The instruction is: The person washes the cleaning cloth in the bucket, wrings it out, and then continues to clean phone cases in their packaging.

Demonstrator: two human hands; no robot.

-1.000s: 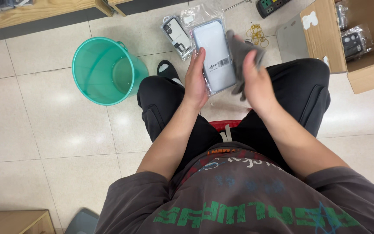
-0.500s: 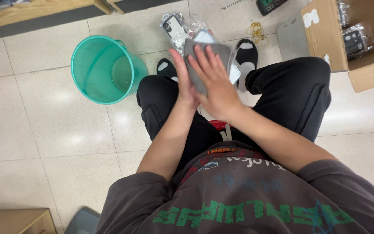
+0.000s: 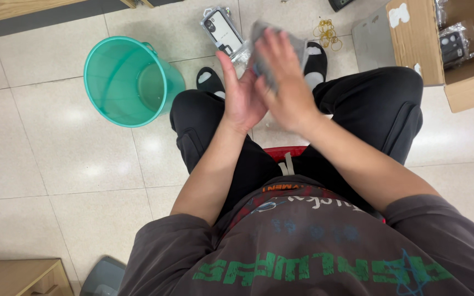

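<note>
I note a seated person in black trousers, viewed from above, over a tiled floor. The left hand and right hand meet above the knees with a grey phone case in a clear sleeve pressed between them. The left palm backs it with fingers half curled; the right fingers lie spread flat across its face. The picture is blurred there, so I cannot tell how firm the hold is.

Risk, in my judgement: the smooth sleeve could slide out from between flat palms and drop to the floor between the feet, or the case could slip from an open sleeve end.

Count, outward: two hands; one case in hand; one teal bucket standing to the left of the knees; one packaged phone case lying on the floor beyond the feet; a small scatter of yellow rubber bands, number unclear; one cardboard box at far right holding at least one more packaged case.
</note>
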